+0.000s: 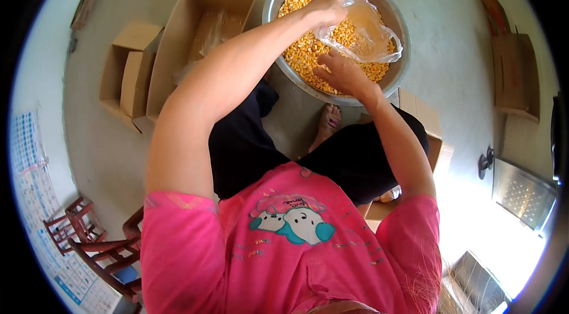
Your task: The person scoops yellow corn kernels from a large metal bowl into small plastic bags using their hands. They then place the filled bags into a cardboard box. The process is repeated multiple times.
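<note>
A large metal basin (272, 7) of loose yellow corn kernels (306, 58) stands on the floor in front of my feet. My left hand (330, 9) grips the edge of a clear plastic bag (371, 25), whose mouth spreads over the kernels. Some kernels show through or inside the thin film; I cannot tell which. Just below the bag, my right hand (344, 72) reaches down to the corn with its fingers apart. Whether any kernels lie under its palm is hidden.
An open cardboard box (218, 16) with clear plastic inside sits left of the basin, beside a smaller box (129, 74). Another carton (418, 112) stands by my right knee. Reddish wooden chairs (98, 243) are at lower left; a cardboard box (515, 74) lies along the right wall.
</note>
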The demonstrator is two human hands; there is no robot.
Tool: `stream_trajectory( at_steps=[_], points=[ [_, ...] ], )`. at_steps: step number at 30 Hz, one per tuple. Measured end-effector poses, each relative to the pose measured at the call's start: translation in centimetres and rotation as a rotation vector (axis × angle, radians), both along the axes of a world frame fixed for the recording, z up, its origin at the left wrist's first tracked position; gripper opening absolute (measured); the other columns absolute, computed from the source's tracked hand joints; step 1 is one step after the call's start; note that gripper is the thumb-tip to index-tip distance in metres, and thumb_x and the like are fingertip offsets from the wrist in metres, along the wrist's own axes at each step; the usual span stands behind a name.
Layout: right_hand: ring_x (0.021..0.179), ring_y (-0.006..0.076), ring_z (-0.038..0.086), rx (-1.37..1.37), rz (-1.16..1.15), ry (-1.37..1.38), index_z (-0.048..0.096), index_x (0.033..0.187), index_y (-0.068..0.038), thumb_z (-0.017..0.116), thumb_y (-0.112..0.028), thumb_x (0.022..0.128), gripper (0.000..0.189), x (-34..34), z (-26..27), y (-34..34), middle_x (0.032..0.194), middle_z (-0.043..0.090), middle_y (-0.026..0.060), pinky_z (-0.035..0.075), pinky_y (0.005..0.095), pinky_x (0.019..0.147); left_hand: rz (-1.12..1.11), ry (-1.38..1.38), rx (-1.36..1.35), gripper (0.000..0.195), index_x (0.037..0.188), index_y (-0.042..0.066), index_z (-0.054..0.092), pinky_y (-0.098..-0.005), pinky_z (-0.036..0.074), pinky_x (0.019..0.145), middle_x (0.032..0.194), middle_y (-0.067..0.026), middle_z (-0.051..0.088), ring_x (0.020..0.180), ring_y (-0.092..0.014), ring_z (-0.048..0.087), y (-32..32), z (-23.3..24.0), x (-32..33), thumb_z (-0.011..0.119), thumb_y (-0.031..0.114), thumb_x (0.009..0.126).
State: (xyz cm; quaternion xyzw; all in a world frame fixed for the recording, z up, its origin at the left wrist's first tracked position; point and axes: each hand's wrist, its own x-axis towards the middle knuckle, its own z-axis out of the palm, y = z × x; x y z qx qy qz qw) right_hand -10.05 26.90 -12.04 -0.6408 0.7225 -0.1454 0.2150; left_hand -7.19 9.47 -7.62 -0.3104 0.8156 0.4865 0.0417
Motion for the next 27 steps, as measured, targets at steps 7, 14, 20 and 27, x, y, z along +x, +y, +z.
stream_trajectory(
  at_steps=[7,14,20,27],
  points=[
    [0.098,0.0441,0.057,0.165,-0.273,0.116,0.054,0.104,0.0,0.056,-0.038,0.086,0.042,-0.3,-2.3,0.3,0.109,0.055,0.027,0.046,0.0534,0.083,0.026,0.119,0.076,0.038,0.122,0.004,0.057,-0.0315,0.048,0.072,0.093,-0.0102,0.064,0.08,-0.017,0.059,-1.0,-1.3,0.2,0.048,0.02,0.089],
    [0.094,0.0447,0.06,0.198,-0.305,0.0,0.053,0.104,-0.002,0.05,-0.037,0.086,0.04,1.2,-2.1,0.7,0.102,0.058,0.0268,0.047,0.0526,0.083,-0.006,0.156,0.101,0.031,0.11,0.0,0.06,-0.033,0.048,0.063,0.077,-0.0103,0.063,0.068,-0.017,0.06,-0.7,-0.9,0.1,0.05,0.018,0.088],
    [0.091,0.0446,0.06,0.121,-0.246,-0.066,0.053,0.099,-0.002,0.05,-0.035,0.086,0.036,0.2,-3.8,0.8,0.098,0.059,0.0274,0.047,0.0537,0.08,-0.015,0.188,0.167,0.031,0.112,0.002,0.062,-0.0309,0.046,0.057,0.071,-0.0054,0.061,0.061,-0.014,0.056,0.4,0.4,0.4,0.049,0.019,0.09],
    [0.083,0.0423,0.061,0.134,-0.286,-0.082,0.052,0.096,-0.002,0.05,-0.033,0.087,0.032,1.0,-5.3,0.0,0.085,0.062,0.0253,0.047,0.0526,0.076,-0.008,0.18,0.129,0.029,0.11,0.004,0.063,-0.0303,0.045,0.055,0.069,-0.0041,0.061,0.059,-0.013,0.055,0.3,-0.4,0.3,0.052,0.022,0.09]
  ],
)
